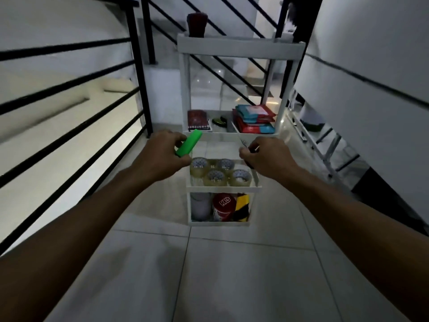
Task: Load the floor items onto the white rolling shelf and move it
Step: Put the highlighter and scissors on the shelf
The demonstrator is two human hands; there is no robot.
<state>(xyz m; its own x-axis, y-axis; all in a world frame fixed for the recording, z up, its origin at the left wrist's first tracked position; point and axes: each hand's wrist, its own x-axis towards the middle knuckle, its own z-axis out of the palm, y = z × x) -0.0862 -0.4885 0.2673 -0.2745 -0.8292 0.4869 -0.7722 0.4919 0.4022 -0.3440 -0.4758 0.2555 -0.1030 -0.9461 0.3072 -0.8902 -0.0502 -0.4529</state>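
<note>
The white rolling shelf (pixel 232 135) stands at twelve o'clock, already carrying tape rolls (pixel 220 171) and packets (pixel 253 119). The left hand (pixel 162 154) grips a green case (pixel 188 143) and the right hand (pixel 262 154) pinches scissors (pixel 243 141), both over the middle tier. Loading seems nearly done; next, each needs setting into a free spot.

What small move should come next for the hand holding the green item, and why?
Probably lower the green plastic stick-shaped item onto the white rolling shelf: the left hand grips it just above the tier of clear tape rolls, and it is not yet set down.
</note>
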